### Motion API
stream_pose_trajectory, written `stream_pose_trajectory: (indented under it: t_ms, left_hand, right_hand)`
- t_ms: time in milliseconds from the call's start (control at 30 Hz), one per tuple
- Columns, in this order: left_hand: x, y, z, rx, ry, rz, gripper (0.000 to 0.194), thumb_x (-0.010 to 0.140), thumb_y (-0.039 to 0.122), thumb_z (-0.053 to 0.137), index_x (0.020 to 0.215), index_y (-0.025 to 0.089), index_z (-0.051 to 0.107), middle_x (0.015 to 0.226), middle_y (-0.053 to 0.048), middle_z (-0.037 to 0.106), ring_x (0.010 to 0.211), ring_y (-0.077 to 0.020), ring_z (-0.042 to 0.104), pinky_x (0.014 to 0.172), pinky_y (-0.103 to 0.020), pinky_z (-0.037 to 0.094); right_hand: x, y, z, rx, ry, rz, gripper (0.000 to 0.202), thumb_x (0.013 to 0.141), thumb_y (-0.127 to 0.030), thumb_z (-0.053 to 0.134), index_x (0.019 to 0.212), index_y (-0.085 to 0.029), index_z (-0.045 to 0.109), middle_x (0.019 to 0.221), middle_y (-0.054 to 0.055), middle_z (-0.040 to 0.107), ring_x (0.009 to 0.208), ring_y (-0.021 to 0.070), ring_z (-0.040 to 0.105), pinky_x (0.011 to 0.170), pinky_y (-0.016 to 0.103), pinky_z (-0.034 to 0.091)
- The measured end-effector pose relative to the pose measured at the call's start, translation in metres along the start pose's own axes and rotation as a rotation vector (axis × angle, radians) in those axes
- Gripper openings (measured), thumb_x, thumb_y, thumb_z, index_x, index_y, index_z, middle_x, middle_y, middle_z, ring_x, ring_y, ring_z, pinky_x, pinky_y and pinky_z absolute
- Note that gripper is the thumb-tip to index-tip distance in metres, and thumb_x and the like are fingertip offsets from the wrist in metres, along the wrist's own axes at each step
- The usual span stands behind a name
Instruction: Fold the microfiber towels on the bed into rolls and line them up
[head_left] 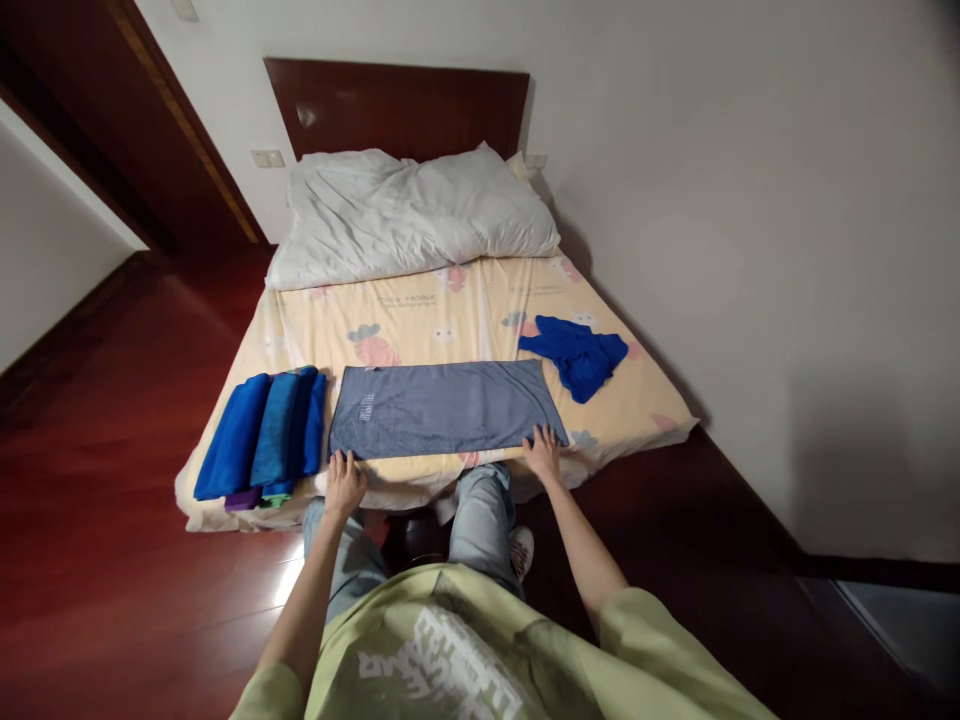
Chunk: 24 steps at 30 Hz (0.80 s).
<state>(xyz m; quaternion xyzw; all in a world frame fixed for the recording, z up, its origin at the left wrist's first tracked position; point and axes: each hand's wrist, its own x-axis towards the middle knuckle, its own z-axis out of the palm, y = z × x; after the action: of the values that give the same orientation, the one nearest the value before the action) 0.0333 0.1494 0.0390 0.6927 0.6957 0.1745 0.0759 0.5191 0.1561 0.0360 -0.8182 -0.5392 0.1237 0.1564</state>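
A grey towel (450,408) lies spread flat across the foot of the bed, with small pale lettering near its left end. My left hand (345,484) rests at its near left corner, fingers stretched out over the edge. At the near right corner, my right hand (543,454) lies with its fingers apart on the cloth. Left of the towel sits a group of rolled or folded blue cloths (238,440), with a teal one (274,430) among them and purple and green edges below. A crumpled blue cloth (577,352) lies beyond the towel's right end.
The bed has a yellow patterned sheet (300,325), a white rumpled pillow or quilt (412,215) and a dark wooden headboard (397,105). A white wall (750,250) runs along the right. Reddish floor (112,500) surrounds the bed's left side, and a dark door (120,110) stands behind.
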Motion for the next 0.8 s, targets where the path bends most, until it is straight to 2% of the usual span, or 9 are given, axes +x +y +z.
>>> stream_pose_trajectory:
  t_ms: [100, 167, 233, 300, 367, 467, 567, 667, 800]
  left_hand:
    - [-0.013, -0.003, 0.004, -0.02, -0.005, 0.014, 0.061, 0.084, 0.027, 0.045, 0.138, -0.001, 0.046, 0.149, -0.029, 0.039, 0.147, -0.039, 0.023, 0.114, -0.059, 0.028]
    - [-0.03, -0.004, 0.005, -0.042, -0.03, 0.048, 0.059, 0.085, 0.025, 0.045, 0.138, 0.002, 0.047, 0.151, -0.026, 0.038, 0.148, -0.0369, 0.021, 0.116, -0.057, 0.028]
    - [-0.056, -0.005, 0.006, -0.081, -0.068, 0.066, 0.057, 0.088, 0.026, 0.044, 0.14, 0.005, 0.047, 0.155, -0.022, 0.034, 0.149, -0.0335, 0.022, 0.117, -0.052, 0.029]
    - [-0.089, -0.007, 0.007, -0.136, -0.139, 0.068, 0.055, 0.091, 0.028, 0.039, 0.142, 0.008, 0.046, 0.157, -0.018, 0.033, 0.146, -0.0298, 0.03, 0.116, -0.045, 0.035]
    - [-0.123, -0.008, 0.007, -0.18, -0.26, 0.068, 0.049, 0.093, 0.029, 0.037, 0.138, 0.014, 0.052, 0.152, -0.014, 0.043, 0.137, -0.0264, 0.046, 0.111, -0.04, 0.041]
    - [-0.159, -0.009, 0.002, -0.191, -0.456, 0.108, 0.039, 0.093, 0.028, 0.038, 0.121, 0.021, 0.065, 0.13, -0.009, 0.064, 0.122, -0.0247, 0.059, 0.106, -0.039, 0.045]
    - [-0.166, -0.007, -0.005, -0.205, -0.525, 0.115, 0.038, 0.095, 0.029, 0.036, 0.115, 0.023, 0.068, 0.119, -0.008, 0.07, 0.112, -0.0235, 0.065, 0.1, -0.037, 0.048]
    - [-0.157, -0.003, -0.008, -0.203, -0.529, 0.09, 0.04, 0.095, 0.029, 0.034, 0.117, 0.023, 0.067, 0.118, -0.008, 0.07, 0.108, -0.0243, 0.066, 0.096, -0.037, 0.05]
    - [-0.153, 0.001, -0.009, -0.165, -0.546, 0.081, 0.038, 0.095, 0.027, 0.036, 0.115, 0.024, 0.068, 0.119, -0.007, 0.07, 0.108, -0.024, 0.066, 0.097, -0.037, 0.049]
  right_hand:
    - [-0.035, -0.028, 0.017, 0.264, 0.126, -0.06, 0.052, 0.09, -0.032, 0.045, 0.135, -0.009, 0.055, 0.148, 0.02, 0.045, 0.141, 0.0294, 0.036, 0.116, 0.047, 0.028]
    - [-0.06, -0.052, 0.032, 0.523, 0.138, -0.032, 0.047, 0.089, -0.035, 0.048, 0.128, -0.012, 0.06, 0.137, 0.018, 0.056, 0.131, 0.0275, 0.048, 0.111, 0.044, 0.037]
    - [-0.081, -0.079, 0.047, 0.835, 0.085, 0.071, 0.041, 0.085, -0.039, 0.055, 0.118, -0.015, 0.064, 0.124, 0.016, 0.065, 0.116, 0.0271, 0.059, 0.1, 0.042, 0.047]
    - [-0.096, -0.106, 0.06, 1.133, -0.007, 0.223, 0.034, 0.082, -0.041, 0.061, 0.107, -0.019, 0.066, 0.114, 0.012, 0.07, 0.099, 0.0255, 0.067, 0.084, 0.036, 0.053]
    - [-0.104, -0.13, 0.07, 1.36, -0.11, 0.367, 0.025, 0.08, -0.038, 0.065, 0.099, -0.021, 0.065, 0.103, 0.008, 0.073, 0.085, 0.0225, 0.069, 0.072, 0.031, 0.054]
    - [-0.107, -0.157, 0.077, 1.527, -0.215, 0.469, 0.016, 0.08, -0.03, 0.065, 0.093, -0.022, 0.062, 0.093, 0.003, 0.074, 0.076, 0.0188, 0.069, 0.068, 0.027, 0.052]
    - [-0.105, -0.171, 0.079, 1.658, -0.253, 0.516, 0.012, 0.08, -0.025, 0.065, 0.089, -0.022, 0.057, 0.091, 0.002, 0.075, 0.077, 0.0166, 0.069, 0.071, 0.026, 0.052]
    - [-0.103, -0.176, 0.077, 1.788, -0.265, 0.615, 0.007, 0.081, -0.02, 0.063, 0.084, -0.021, 0.057, 0.09, 0.003, 0.075, 0.077, 0.0152, 0.07, 0.073, 0.025, 0.052]
    - [-0.104, -0.18, 0.077, 1.832, -0.235, 0.731, 0.002, 0.084, -0.018, 0.059, 0.083, -0.019, 0.059, 0.085, 0.004, 0.075, 0.074, 0.0147, 0.069, 0.07, 0.025, 0.053]
